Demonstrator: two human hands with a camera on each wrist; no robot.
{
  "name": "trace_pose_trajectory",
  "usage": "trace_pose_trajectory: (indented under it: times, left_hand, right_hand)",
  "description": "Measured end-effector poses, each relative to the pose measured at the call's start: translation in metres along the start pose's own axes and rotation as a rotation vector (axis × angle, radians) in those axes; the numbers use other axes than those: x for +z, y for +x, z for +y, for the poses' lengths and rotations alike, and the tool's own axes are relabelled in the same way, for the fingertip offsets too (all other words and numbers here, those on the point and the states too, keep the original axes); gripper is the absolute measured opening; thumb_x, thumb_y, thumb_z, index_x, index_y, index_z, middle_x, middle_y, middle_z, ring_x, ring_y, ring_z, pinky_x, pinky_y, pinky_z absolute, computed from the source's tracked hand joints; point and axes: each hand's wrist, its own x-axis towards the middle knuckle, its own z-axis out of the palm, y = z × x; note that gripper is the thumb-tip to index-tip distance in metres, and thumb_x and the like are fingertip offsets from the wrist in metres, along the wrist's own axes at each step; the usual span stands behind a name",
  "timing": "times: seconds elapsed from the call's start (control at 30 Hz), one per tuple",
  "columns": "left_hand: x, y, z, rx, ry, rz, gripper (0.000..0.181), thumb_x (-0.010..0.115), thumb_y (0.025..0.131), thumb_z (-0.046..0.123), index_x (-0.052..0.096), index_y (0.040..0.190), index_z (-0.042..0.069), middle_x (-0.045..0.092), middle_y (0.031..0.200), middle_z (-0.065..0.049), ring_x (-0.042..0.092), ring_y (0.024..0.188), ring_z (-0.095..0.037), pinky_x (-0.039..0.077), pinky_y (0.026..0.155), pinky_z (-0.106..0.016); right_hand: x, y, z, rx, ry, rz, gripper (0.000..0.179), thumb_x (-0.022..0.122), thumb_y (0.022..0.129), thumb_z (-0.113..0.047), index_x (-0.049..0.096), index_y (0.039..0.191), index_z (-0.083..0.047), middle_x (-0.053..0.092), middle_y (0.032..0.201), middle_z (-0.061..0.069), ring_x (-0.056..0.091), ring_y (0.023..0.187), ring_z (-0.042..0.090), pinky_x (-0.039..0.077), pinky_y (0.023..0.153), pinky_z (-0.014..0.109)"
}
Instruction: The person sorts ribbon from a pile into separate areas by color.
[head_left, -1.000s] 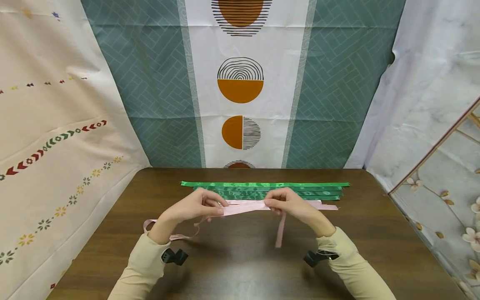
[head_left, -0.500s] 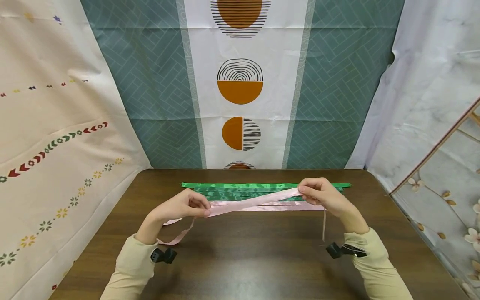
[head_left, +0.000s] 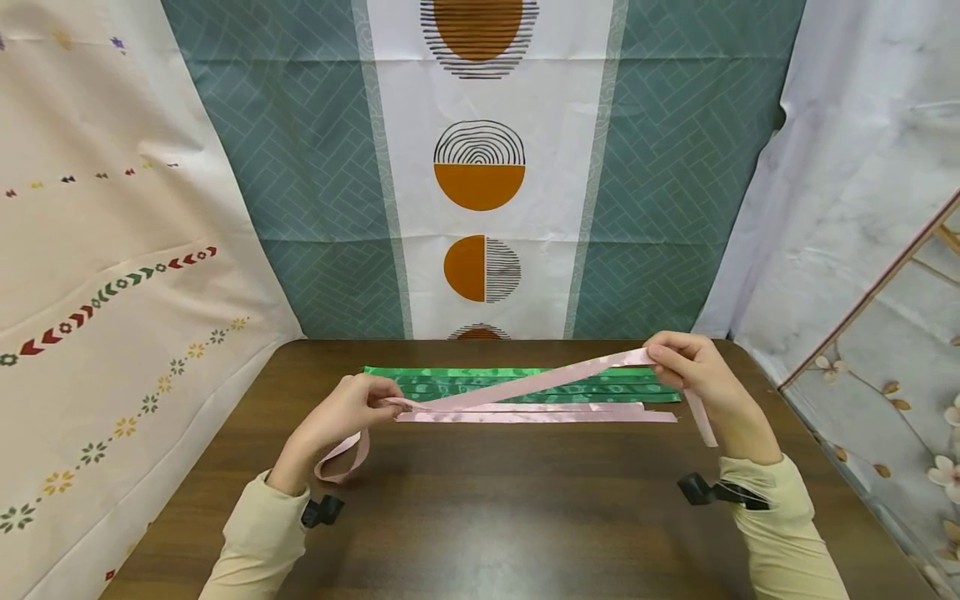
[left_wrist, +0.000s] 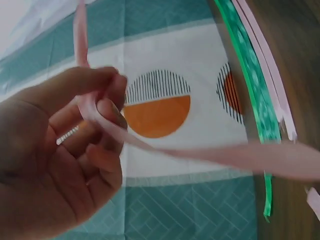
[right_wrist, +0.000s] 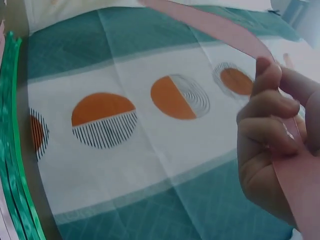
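A pink satin ribbon (head_left: 525, 386) stretches between both hands above the table, rising toward the right. My left hand (head_left: 348, 417) pinches it near the left ends of the laid strips, and a loose loop hangs below that hand. Higher up, my right hand (head_left: 697, 375) pinches the ribbon between thumb and fingers, with a short tail dangling beneath. In the left wrist view the ribbon passes through the curled fingers (left_wrist: 107, 117). The right wrist view shows it running from the fingertips (right_wrist: 270, 75) up to the left.
Several green ribbons (head_left: 480, 386) lie side by side across the back of the brown table (head_left: 480, 517). Pink ribbon strips (head_left: 540, 417) lie just in front of them. A patterned cloth (head_left: 495, 192) hangs behind the table, with other cloths at both sides.
The right hand has moved right and upward, drawing out more ribbon. The left hand has shifted left. The ribbon span between them has grown longer and more slanted.
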Motion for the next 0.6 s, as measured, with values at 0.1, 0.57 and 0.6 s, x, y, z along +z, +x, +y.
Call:
trace_pose_trajectory:
  times: [0.1, 0.57, 0.6]
  left_hand:
    - [-0.001, -0.003, -0.007, -0.003, 0.031, 0.033, 0.004, 0.067, 0.09, 0.013, 0.071, 0.09, 0.015, 0.071, 0.079, 0.003, 0.063, 0.065, -0.011, 0.048, 0.062, -0.024]
    - [-0.027, -0.02, -0.048, 0.044, -0.385, 0.115, 0.014, 0.039, 0.102, 0.004, 0.053, 0.103, 0.0, 0.045, 0.069, -0.002, 0.038, 0.049, -0.01, 0.032, 0.04, -0.026]
    - [-0.031, -0.023, -0.05, 0.057, -0.413, 0.098, 0.013, 0.042, 0.102, 0.006, 0.055, 0.102, 0.001, 0.042, 0.068, -0.001, 0.034, 0.048, -0.01, 0.03, 0.04, -0.027]
  right_hand:
    - [-0.007, -0.004, 0.001, -0.023, 0.059, 0.06, 0.032, 0.036, 0.101, 0.006, 0.063, 0.095, -0.009, 0.033, 0.062, 0.003, 0.019, 0.047, 0.019, 0.015, 0.043, 0.032]
    - [-0.031, -0.019, 0.014, 0.022, 0.235, 0.377, 0.036, 0.036, 0.102, 0.004, 0.068, 0.088, -0.007, 0.051, 0.064, -0.005, 0.013, 0.052, 0.017, 0.005, 0.047, 0.028]
    - [-0.033, -0.02, 0.014, 0.024, 0.249, 0.389, 0.036, 0.036, 0.102, 0.003, 0.067, 0.087, -0.006, 0.051, 0.064, -0.004, 0.012, 0.052, 0.017, 0.004, 0.047, 0.028]
